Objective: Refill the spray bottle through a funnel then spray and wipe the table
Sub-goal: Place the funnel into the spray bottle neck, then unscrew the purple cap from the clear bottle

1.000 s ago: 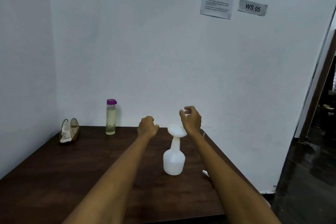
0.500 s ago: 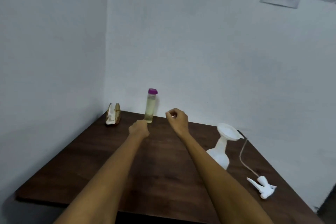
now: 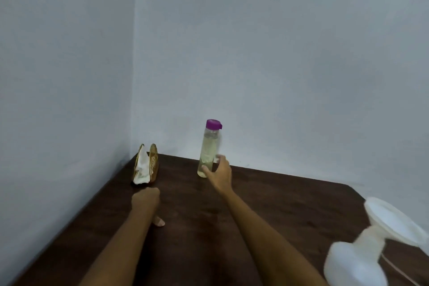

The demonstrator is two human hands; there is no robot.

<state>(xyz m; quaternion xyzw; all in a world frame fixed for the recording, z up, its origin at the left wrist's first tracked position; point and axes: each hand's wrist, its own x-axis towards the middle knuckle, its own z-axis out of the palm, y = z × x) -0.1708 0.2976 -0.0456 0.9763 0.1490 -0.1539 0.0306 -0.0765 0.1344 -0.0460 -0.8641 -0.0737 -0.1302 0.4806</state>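
A clear bottle (image 3: pixel 209 146) with a purple cap and pale yellow liquid stands upright near the far wall on the dark wooden table (image 3: pixel 290 195). My right hand (image 3: pixel 219 173) is at its lower part, fingers spread around it and touching the base. My left hand (image 3: pixel 145 201) hovers over the table as a loose fist, holding nothing. At the right edge the white spray bottle (image 3: pixel 355 262) stands without its head, with a white funnel (image 3: pixel 392 223) seated in its neck.
A gold wire napkin holder (image 3: pixel 146 168) with white napkins sits in the far left corner. White walls close off the table on the left and at the back. A thin tube (image 3: pixel 394 271) trails beside the spray bottle.
The view has swung left, so the spray bottle and funnel slid to the right edge. My right hand has left the funnel and reached the purple-capped bottle. My left hand dropped lower and left.
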